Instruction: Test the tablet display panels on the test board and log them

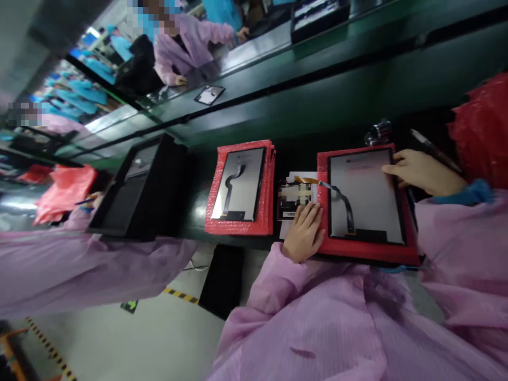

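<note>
A display panel (367, 196) lies on a red bubble-wrap pad (357, 253) in front of me. Its dark ribbon cable curves left to a small circuit board (294, 198), joined by an orange flex strip (307, 180). My left hand (304, 233) rests with fingers spread on the board's lower right edge, beside the pad. At the panel's upper right edge is my right hand (423, 170), thumb and fingers bent around the rim, with a blue band at the wrist. Further left, a second panel (240, 185) lies on stacked red bubble wrap.
A black open box (137, 190) stands at the left, beside a neighbour's sleeve (95, 270). Behind the right panel are a metallic object (379, 132) and a pen (434, 150). Red wrap (482, 129) is heaped right. A person (190, 39) sits across the line.
</note>
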Demonstrator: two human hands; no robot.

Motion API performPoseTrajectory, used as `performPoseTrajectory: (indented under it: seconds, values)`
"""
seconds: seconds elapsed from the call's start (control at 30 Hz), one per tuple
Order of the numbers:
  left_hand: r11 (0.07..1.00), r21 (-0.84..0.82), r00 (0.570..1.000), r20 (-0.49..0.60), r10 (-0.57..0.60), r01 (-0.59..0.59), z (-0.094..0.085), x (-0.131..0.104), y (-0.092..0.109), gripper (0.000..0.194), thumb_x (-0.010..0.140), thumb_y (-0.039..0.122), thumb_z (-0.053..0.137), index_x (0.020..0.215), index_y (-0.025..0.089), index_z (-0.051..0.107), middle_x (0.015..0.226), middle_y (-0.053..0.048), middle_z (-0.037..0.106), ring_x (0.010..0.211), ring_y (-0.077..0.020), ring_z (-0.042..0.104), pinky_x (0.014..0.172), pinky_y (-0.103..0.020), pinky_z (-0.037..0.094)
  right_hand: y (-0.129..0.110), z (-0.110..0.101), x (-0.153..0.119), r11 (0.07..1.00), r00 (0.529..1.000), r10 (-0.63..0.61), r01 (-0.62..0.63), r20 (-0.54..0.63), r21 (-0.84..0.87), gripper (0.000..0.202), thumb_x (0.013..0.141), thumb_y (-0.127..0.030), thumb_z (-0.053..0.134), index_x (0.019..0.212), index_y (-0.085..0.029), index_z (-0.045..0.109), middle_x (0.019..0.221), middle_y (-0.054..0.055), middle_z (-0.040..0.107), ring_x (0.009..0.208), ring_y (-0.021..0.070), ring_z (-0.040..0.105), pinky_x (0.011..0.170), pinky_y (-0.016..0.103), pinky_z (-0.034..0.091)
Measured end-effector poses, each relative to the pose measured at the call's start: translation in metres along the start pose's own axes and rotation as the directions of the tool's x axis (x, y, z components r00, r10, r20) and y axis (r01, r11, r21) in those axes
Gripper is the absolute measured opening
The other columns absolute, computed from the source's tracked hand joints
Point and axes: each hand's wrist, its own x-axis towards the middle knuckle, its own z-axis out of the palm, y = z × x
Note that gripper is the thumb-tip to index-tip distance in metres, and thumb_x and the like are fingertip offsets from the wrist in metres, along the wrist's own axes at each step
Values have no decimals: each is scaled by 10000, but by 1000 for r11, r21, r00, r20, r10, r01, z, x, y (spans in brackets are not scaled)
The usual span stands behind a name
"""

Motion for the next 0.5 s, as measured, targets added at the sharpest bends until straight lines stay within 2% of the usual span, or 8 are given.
performPoseTrajectory:
  seconds: [0.07, 0.13, 0.17, 0.23, 0.3, 0.33, 0.4, 0.5]
  values:
    - [999, 49, 999, -45, 22, -20, -1, 0, 2, 538, 1037, 302, 406, 1513, 56, 454, 1587, -205, 482, 1547, -320, 354, 1258, -536, 325, -2, 2, -5, 983, 991, -10, -14, -130, -183, 98, 901, -200, 629, 930, -114, 666, 1062, 243, 709, 1002, 325, 678, 841, 478, 510]
    - [994, 98, 992, -109, 59, -48, -10, 1, 6, 493, 1029, 300, 446, 1451, 54, 516, 1547, -232, 510, 1493, -348, 424, 1202, -540, 401, -8, 9, -10, 950, 950, -156, 69, -272, -304, 233, 943, -255, 554, 1051, -95, 685, 1216, 274, 658, 1162, 375, 607, 916, 518, 466]
    - [993, 102, 986, -144, 80, -66, -17, 3, 7, 442, 1022, 293, 476, 1391, 69, 569, 1501, -231, 550, 1442, -348, 478, 1174, -532, 431, -11, 15, -11, 931, 923, -266, 172, -277, -321, 274, 959, -286, 523, 1077, -103, 689, 1227, 255, 658, 1182, 367, 589, 938, 513, 457]
    - [993, 60, 972, -210, 108, -98, -36, 10, 9, 292, 1004, 254, 533, 1236, 126, 657, 1346, -183, 655, 1279, -300, 593, 1107, -476, 489, -17, 31, -14, 874, 873, -472, 445, -124, -195, 321, 974, -376, 496, 1020, -141, 709, 1132, 190, 698, 1122, 321, 600, 951, 478, 457]
    - [995, -6, 950, -297, 95, -102, -57, 25, 5, 168, 988, 199, 566, 1105, 181, 685, 1173, -110, 709, 1108, -235, 636, 1018, -400, 523, -22, 49, -16, 778, 772, -628, 627, 101, 39, 396, 989, -473, 449, 942, -178, 711, 1032, 134, 719, 1023, 273, 616, 952, 451, 456]
    - [996, -25, 936, -345, 76, -91, -64, 34, 1, 149, 986, 185, 571, 1084, 194, 683, 1120, -90, 712, 1063, -220, 633, 983, -378, 523, -24, 58, -18, 747, 727, -664, 652, 175, 128, 422, 995, -496, 426, 930, -186, 704, 1010, 119, 721, 988, 257, 616, 949, 445, 454]
    - [998, -30, 913, -407, 41, -59, -72, 57, -12, 177, 1000, 213, 558, 1135, 192, 669, 1139, -97, 701, 1084, -229, 611, 979, -386, 502, -25, 73, -21, 725, 684, -688, 648, 241, 231, 414, 992, -497, 419, 916, -184, 680, 984, 105, 718, 955, 243, 608, 938, 436, 450]
    - [996, -49, 941, -333, 54, -75, -63, 86, -35, 252, 1031, 288, 490, 1185, 179, 657, 1206, -116, 687, 1155, -253, 577, 1038, -434, 453, -24, 82, -23, 706, 668, -707, 645, 232, 292, 294, 967, -407, 469, 873, -180, 629, 964, 95, 702, 941, 226, 599, 924, 413, 450]
